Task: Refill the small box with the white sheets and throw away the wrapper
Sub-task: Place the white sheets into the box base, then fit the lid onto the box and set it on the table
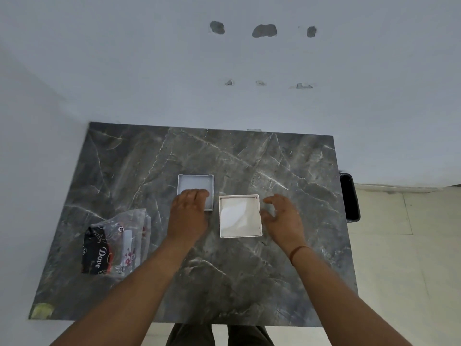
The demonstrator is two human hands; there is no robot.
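Observation:
A small white square box (240, 216) sits open near the middle of the dark marble table (249, 283), with white sheets (237, 213) lying inside it. Its pale lid (194, 184) lies upturned just to the left and behind. My left hand (188, 216) rests on the lid's near edge, fingers curled over it. Beside the box's right wall hovers my right hand (282, 218), fingers spread and holding nothing. A crumpled clear plastic wrapper (117, 242) with black and red print lies at the table's left.
A black bin (349, 196) stands on the tiled floor just past the table's right edge. Walls close in behind and to the left of the table. A yellowish scrap (41, 310) sits at the near left corner.

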